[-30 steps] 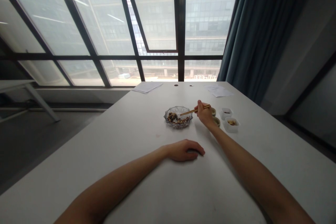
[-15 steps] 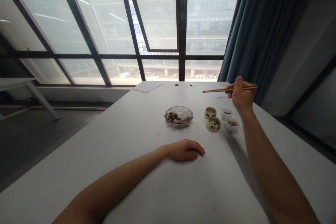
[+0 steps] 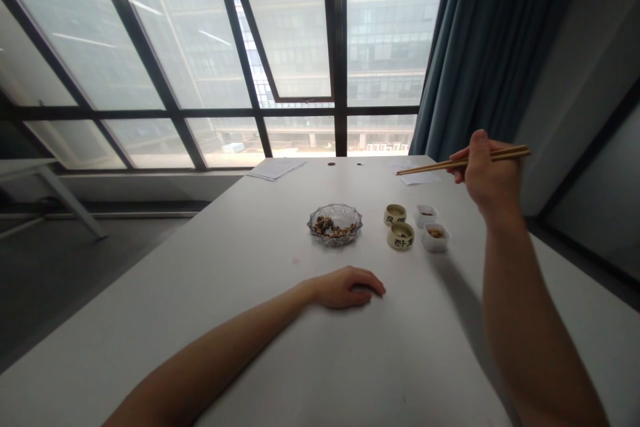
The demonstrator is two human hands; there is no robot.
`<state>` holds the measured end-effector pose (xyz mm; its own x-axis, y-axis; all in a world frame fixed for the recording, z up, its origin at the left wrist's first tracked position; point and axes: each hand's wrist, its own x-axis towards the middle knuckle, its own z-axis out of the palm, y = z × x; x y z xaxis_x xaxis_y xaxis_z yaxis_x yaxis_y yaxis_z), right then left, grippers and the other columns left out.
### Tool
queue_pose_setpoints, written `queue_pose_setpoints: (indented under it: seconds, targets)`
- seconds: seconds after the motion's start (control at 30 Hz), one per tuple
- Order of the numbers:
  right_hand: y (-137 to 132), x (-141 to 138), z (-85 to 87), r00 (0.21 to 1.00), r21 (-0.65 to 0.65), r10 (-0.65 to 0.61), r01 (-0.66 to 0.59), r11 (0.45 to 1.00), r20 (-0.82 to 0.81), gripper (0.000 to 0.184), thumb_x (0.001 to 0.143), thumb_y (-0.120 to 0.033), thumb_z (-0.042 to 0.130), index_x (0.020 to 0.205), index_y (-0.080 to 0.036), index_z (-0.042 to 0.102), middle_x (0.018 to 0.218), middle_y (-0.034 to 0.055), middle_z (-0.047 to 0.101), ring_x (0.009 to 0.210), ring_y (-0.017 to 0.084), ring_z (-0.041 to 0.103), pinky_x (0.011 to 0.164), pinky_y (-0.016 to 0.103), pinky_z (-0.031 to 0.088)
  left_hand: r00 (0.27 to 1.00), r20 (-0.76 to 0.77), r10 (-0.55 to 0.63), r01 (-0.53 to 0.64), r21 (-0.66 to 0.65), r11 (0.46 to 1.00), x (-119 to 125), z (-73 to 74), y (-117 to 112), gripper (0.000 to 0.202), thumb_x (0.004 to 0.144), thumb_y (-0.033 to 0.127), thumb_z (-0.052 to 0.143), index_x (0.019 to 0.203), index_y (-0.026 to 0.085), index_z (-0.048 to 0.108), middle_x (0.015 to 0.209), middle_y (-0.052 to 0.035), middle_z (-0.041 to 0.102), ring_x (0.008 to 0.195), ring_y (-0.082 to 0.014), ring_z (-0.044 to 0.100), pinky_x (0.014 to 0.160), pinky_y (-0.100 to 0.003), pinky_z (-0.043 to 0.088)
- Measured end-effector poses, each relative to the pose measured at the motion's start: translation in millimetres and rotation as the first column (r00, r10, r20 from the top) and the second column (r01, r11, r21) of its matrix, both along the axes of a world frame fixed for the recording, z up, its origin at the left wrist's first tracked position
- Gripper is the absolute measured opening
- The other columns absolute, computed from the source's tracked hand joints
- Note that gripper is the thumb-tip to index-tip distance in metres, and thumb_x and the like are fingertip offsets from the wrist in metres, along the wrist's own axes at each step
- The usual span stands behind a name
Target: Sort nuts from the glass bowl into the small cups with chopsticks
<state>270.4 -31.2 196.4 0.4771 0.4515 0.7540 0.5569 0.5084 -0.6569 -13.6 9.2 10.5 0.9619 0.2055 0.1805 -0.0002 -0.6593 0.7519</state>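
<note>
My right hand (image 3: 487,177) is raised above the table's right side, closed around a pair of wooden chopsticks (image 3: 463,161) whose tips point left. I cannot make out anything between the tips. My left hand (image 3: 347,287) rests palm down on the white table (image 3: 250,267), fingers loosely curled, holding nothing. Ahead of it stands a glass dish (image 3: 335,223) of mixed nuts or beans. To its right sit two small round cups with dark characters (image 3: 401,235) and two small white square dishes (image 3: 435,237), one with brownish bits in it.
Sheets of paper (image 3: 277,168) lie at the table's far left edge and more paper (image 3: 417,177) at the far right. Beyond are large windows and a dark curtain (image 3: 480,47). Another table (image 3: 30,170) stands at the left.
My right hand lifted the chopsticks out of the glass dish and swung them up and to the right, uncovering the two round cups. My left hand stayed put.
</note>
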Motion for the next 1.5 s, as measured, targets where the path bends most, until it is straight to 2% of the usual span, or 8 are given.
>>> queue_pose_setpoints:
  seconds: [0.17, 0.3, 0.43, 0.57, 0.8, 1.0, 1.27, 1.5]
  targets:
    - [-7.0, 4.6, 1.5, 0.999, -0.029, -0.026, 0.027, 0.999, 0.036, 0.051, 0.101, -0.053, 0.049, 0.062, -0.025, 0.065, 0.053, 0.0061, 0.061, 0.039, 0.014, 0.052, 0.038, 0.029, 0.04, 1.0, 0.01, -0.007, 0.007, 0.004, 1.0, 0.4, 1.2, -0.1, 0.031, 0.097, 0.03, 0.058, 0.124, 0.02, 0.069, 0.127, -0.013, 0.07, 0.12, -0.0224, 0.065, 0.108, -0.036, 0.047]
    - [2.9, 10.8, -5.0, 0.998, -0.194, -0.004, 0.017, 0.981, 0.066, 0.053, 0.098, -0.056, 0.053, 0.062, -0.019, 0.065, 0.048, 0.0069, 0.06, 0.034, 0.014, 0.052, 0.033, 0.026, 0.038, 1.0, 0.006, -0.006, 0.006, 0.006, 1.0, 0.5, 2.2, -0.8, 0.031, 0.097, 0.03, 0.057, 0.124, 0.021, 0.069, 0.127, -0.0127, 0.07, 0.12, -0.0224, 0.065, 0.108, -0.035, 0.047]
    - [29.7, 14.8, -27.0, 0.978, -0.437, 0.211, -0.191, 0.879, -0.003, 0.048, 0.089, -0.053, 0.068, 0.056, -0.02, 0.06, 0.039, 0.0058, 0.056, 0.028, 0.017, 0.052, 0.027, 0.026, 0.036, 1.0, 0.003, -0.002, 0.002, -0.001, 1.0, 0.6, 1.8, -0.8, 0.03, 0.097, 0.03, 0.058, 0.124, 0.021, 0.069, 0.127, -0.0125, 0.07, 0.12, -0.0225, 0.065, 0.109, -0.036, 0.047]
    - [49.4, 17.8, -45.4, 0.909, -0.491, 0.392, -0.409, 0.769, -0.143, 0.041, 0.078, -0.044, 0.083, 0.055, -0.022, 0.058, 0.035, 0.0029, 0.054, 0.025, 0.018, 0.052, 0.025, 0.025, 0.039, 1.0, 0.0, 0.002, -0.002, 0.005, 1.0, 0.9, 0.8, -0.2, 0.03, 0.097, 0.03, 0.058, 0.124, 0.021, 0.069, 0.127, -0.0121, 0.07, 0.12, -0.0221, 0.065, 0.109, -0.036, 0.047]
    - [35.1, 8.7, -31.1, 0.966, -0.495, 0.225, -0.257, 0.83, -0.125, 0.038, 0.088, -0.042, 0.075, 0.061, -0.019, 0.062, 0.045, 0.0079, 0.062, 0.033, 0.021, 0.061, 0.029, 0.028, 0.049, 1.0, 0.017, -0.012, 0.011, 0.01, 1.0, 1.2, -0.3, 0.4, 0.031, 0.097, 0.031, 0.058, 0.124, 0.02, 0.069, 0.127, -0.0131, 0.07, 0.12, -0.0223, 0.065, 0.108, -0.035, 0.048]
    - [41.7, -15.8, -31.3, 0.956, -0.342, 0.281, -0.293, 0.893, -0.086, 0.046, 0.087, -0.057, 0.07, 0.068, -0.016, 0.067, 0.057, 0.0089, 0.068, 0.042, 0.02, 0.066, 0.036, 0.026, 0.054, 1.0, 0.003, -0.012, 0.011, 0.013, 1.0, 0.5, 1.6, 0.0, 0.031, 0.097, 0.03, 0.057, 0.125, 0.02, 0.068, 0.127, -0.013, 0.07, 0.12, -0.0227, 0.065, 0.109, -0.036, 0.047]
    - [81.7, -73.3, -87.0, 0.792, -0.374, 0.547, -0.61, 0.698, -0.271, 0.051, 0.083, -0.063, 0.071, 0.068, -0.014, 0.07, 0.061, 0.0095, 0.071, 0.052, 0.021, 0.072, 0.049, 0.026, 0.06, 1.0, 0.007, -0.009, 0.009, 0.012, 1.0, 0.7, -0.1, 1.0, 0.031, 0.097, 0.031, 0.058, 0.125, 0.021, 0.068, 0.126, -0.0124, 0.071, 0.117, -0.0225, 0.066, 0.108, -0.036, 0.048]
    - [99.8, -93.4, -128.7, 0.795, -0.444, 0.537, -0.604, 0.662, -0.281, 0.042, 0.083, -0.057, 0.072, 0.069, -0.017, 0.069, 0.063, 0.0082, 0.073, 0.055, 0.022, 0.073, 0.049, 0.026, 0.059, 1.0, 0.018, -0.023, 0.022, 0.022, 1.0, 0.5, -1.7, 1.1, 0.031, 0.096, 0.025, 0.058, 0.125, 0.02, 0.068, 0.126, -0.0125, 0.071, 0.117, -0.0228, 0.066, 0.108, -0.036, 0.049]
